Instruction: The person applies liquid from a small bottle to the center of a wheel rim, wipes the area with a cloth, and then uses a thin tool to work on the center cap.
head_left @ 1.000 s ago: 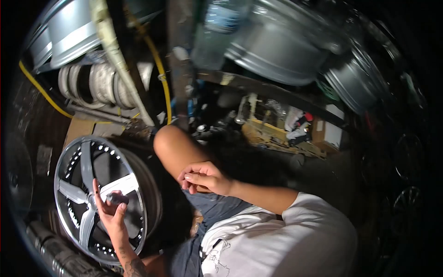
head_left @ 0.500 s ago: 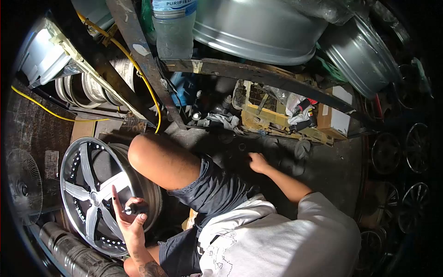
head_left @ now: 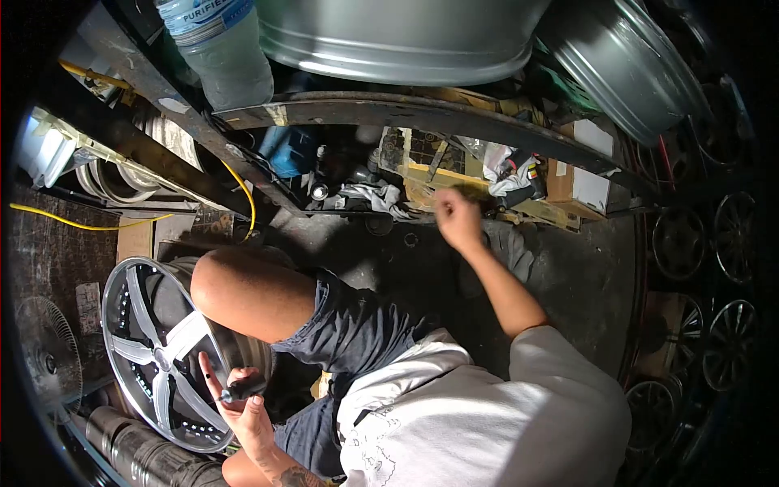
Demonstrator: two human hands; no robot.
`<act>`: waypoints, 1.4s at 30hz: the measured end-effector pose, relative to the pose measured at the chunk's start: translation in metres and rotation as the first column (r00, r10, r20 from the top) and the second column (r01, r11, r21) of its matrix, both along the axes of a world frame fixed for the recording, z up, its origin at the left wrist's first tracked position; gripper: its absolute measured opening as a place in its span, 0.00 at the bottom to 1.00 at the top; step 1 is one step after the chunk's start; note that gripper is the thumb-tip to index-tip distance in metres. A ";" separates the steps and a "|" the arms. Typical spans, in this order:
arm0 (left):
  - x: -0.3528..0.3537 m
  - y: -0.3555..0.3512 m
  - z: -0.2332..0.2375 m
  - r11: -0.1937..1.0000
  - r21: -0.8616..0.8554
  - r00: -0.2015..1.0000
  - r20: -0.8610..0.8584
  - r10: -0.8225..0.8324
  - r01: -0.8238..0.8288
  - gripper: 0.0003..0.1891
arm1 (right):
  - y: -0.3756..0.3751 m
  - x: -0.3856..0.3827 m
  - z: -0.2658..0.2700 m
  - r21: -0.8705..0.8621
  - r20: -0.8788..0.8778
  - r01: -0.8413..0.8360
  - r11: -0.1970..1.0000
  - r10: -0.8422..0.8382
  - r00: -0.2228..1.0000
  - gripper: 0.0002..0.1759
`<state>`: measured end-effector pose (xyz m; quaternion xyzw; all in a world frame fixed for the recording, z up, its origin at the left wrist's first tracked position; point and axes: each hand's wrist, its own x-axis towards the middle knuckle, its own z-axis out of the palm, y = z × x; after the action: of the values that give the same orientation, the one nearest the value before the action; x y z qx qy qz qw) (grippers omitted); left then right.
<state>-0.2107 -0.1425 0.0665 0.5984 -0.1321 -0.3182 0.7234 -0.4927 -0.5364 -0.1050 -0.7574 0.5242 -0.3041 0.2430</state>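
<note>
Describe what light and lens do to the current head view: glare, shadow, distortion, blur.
Head view: glare whitens one spoke of the wheel; head view: the corners sink into black, and the rack of wheels at right is dim; head view: the shelf beam looks bowed, probably by the wide lens; head view: the right hand looks slightly soft.

1 shelf [head_left: 389, 109] crosses above a seemingly concrete floor [head_left: 580, 264].
</note>
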 end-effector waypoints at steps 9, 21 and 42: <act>0.003 -0.015 -0.006 0.989 -0.094 0.993 0.035 -0.111 0.114 0.60 | -0.081 -0.129 0.067 -0.048 -0.670 0.435 0.899 -0.352 0.654 0.21; 0.006 -0.013 -0.017 0.985 -0.153 0.996 -0.021 -0.090 0.086 0.57 | -0.122 -0.144 0.053 -0.098 -0.138 0.305 0.947 -0.316 0.939 0.15; 0.009 0.024 -0.031 0.989 -0.146 0.999 0.010 0.039 -0.037 0.56 | -0.143 -0.154 0.077 0.260 0.966 -0.164 0.952 -0.257 0.038 0.22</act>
<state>-0.2018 -0.1186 0.0350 0.5483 -0.1483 -0.2901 0.7702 -0.6468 -0.6794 -0.0281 -0.2685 0.2720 -0.6672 0.6394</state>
